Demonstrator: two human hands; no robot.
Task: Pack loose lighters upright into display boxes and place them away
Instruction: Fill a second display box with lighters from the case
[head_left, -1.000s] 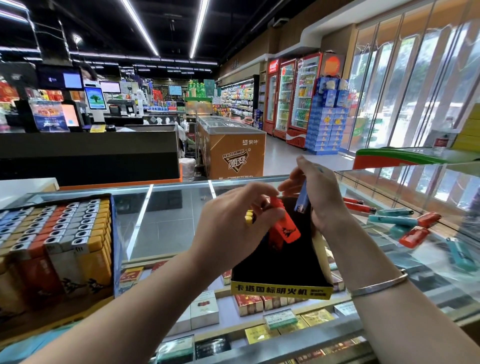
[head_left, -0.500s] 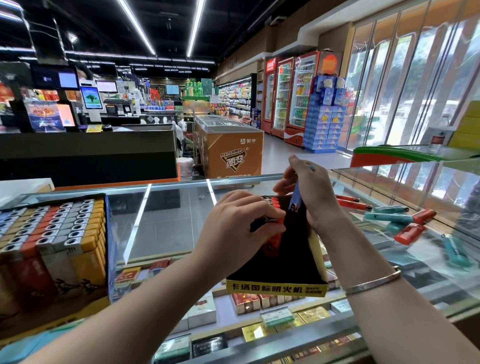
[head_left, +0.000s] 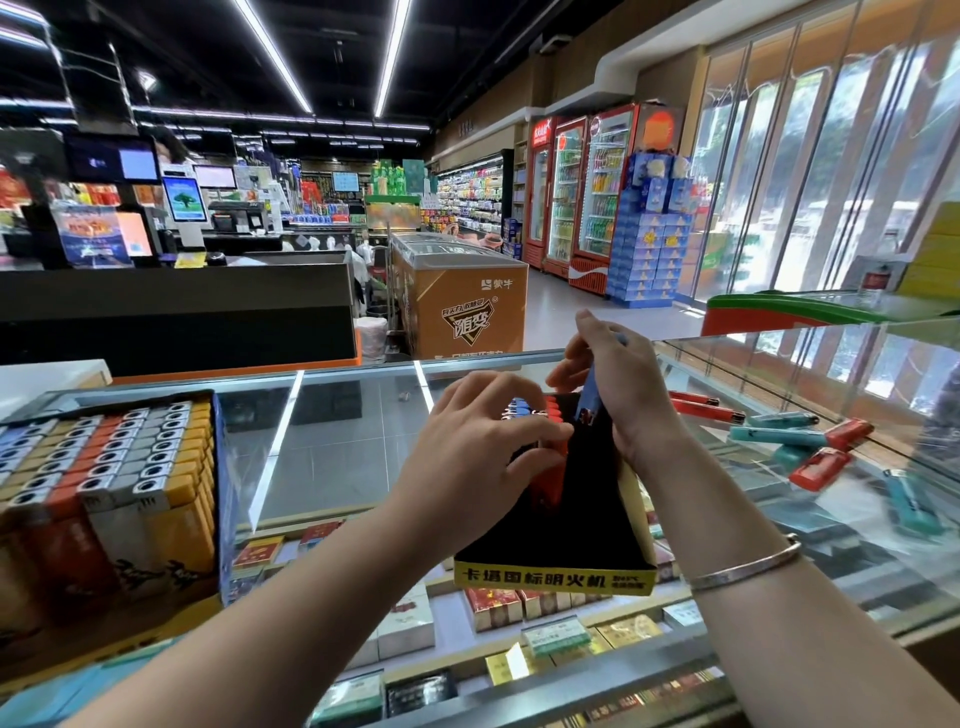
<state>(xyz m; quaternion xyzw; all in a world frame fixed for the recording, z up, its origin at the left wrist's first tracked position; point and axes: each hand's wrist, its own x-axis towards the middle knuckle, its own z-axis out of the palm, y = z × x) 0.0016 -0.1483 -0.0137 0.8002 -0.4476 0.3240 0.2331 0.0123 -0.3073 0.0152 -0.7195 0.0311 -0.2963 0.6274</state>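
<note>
A black display box (head_left: 576, 525) with a yellow front strip stands on the glass counter (head_left: 337, 447) in the middle. A few lighters stand upright at its far end. My left hand (head_left: 483, 452) rests on top of them, fingers pressing on an orange-red lighter (head_left: 548, 480). My right hand (head_left: 618, 384) holds a blue lighter (head_left: 589, 397) upright over the box's far right corner. Several loose red and teal lighters (head_left: 779, 434) lie on the glass to the right.
A full display box of upright lighters (head_left: 104, 467) stands at the left of the counter. Cigarette packs (head_left: 498, 603) lie under the glass. A second glass counter (head_left: 831, 364) runs off to the right. Beyond are a freezer chest and a checkout desk.
My left hand has lowered the orange-red lighter from above the box down among the standing ones. My right hand keeps the blue lighter at the box's far corner.
</note>
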